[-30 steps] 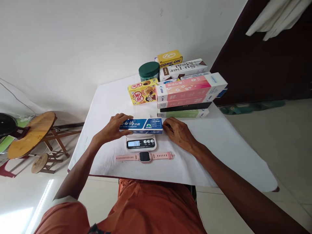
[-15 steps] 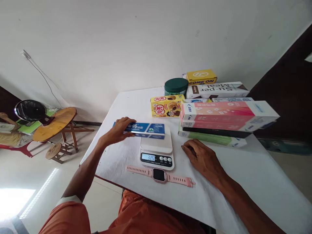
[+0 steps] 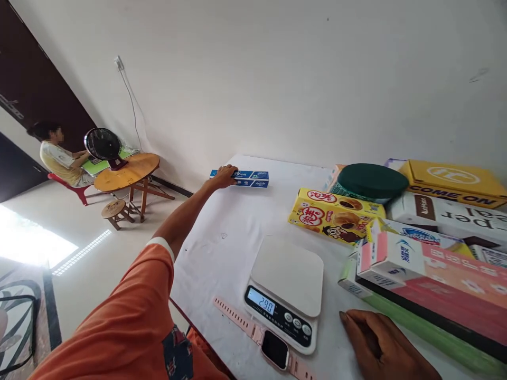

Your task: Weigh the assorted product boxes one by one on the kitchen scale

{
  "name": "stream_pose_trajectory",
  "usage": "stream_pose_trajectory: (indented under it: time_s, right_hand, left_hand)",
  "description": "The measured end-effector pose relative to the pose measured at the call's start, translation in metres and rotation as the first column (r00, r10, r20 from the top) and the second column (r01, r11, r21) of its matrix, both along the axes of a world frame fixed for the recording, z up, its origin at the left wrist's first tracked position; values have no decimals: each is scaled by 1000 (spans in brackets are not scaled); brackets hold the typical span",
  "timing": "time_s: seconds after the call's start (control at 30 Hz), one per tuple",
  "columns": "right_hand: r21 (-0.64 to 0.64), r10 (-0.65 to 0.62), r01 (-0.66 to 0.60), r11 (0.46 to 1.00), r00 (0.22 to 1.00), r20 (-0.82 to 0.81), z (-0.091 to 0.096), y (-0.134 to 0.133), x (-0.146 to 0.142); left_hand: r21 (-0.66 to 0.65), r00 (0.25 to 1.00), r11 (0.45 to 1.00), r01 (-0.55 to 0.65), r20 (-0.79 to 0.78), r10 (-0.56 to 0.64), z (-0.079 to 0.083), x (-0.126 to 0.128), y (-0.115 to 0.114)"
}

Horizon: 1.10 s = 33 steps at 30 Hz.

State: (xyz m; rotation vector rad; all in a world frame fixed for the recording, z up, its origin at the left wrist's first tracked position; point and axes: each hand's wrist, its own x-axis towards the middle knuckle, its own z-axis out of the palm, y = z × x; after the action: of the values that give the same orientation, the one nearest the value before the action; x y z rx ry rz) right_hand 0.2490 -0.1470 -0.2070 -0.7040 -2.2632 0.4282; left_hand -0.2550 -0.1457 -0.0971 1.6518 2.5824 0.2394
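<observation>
At the far left corner of the table, my left hand [image 3: 225,177] grips a blue toothpaste box [image 3: 253,178] from above; the box lies flat on the white cloth or just over it. My right hand [image 3: 382,338] rests near the front edge, fingers loosely curled with nothing visible in them. Left of that hand stands a white kitchen scale [image 3: 291,272], its plate bare and its display lit with what looks like 290. A pink-strapped smartwatch [image 3: 274,349] lies in front of the scale.
On the right sit a yellow snack box [image 3: 332,216], a dark green-lidded tub [image 3: 368,180], a yellow carton [image 3: 455,179], a white box [image 3: 430,211] and stacked pink boxes [image 3: 447,279] over a green one [image 3: 428,327]. Beyond, a person [image 3: 59,158] sits near a fan [image 3: 103,144].
My left hand has carried the toothpaste box from over the scale to the table's far left. The reading dropped from about 325 to 290. The view turned left; my right hand stays on the cloth.
</observation>
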Motion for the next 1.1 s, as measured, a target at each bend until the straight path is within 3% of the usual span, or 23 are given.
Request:
stream_pose_trajectory:
  time_s: [0.2,0.37,0.5,0.57,0.67,0.73,0.83,0.97,1.1]
  right_hand:
    - [-7,-18,18,1000,999,-36,10,-7,-8]
    - [-13,-47,47,999,999,-16,11,-12,-10]
    - [-62,-73,74,995,997,23,10,-15,-11]
    - [-82,-81,83,993,996,25,10,-15,-11]
    - [-103,-81,83,991,997,17,10,-16,-12]
    - [-118,-75,78,990,997,24,10,-16,-12]
    - [-138,-77,85,987,995,60,11,-15,-13]
    - [-144,-81,95,985,992,100,12,-13,-14]
    - [-108,-66,79,991,990,121,13,-12,-14]
  left_hand:
    - [-44,1000,999,-16,-7,16,-3,-14,32]
    - [-34,1000,999,-5,-14,5,1,1,36]
    - [78,998,995,56,-33,-54,18,22,50]
    - [218,982,958,187,-71,-176,31,50,59]
    - [381,872,786,486,-157,-463,54,123,65]
    - [390,759,663,639,-176,-627,65,183,62]
    - [323,625,560,763,-147,-767,72,264,52]
    - [191,570,544,817,-124,-812,65,319,50]
    - [129,602,588,798,-132,-788,58,331,58]
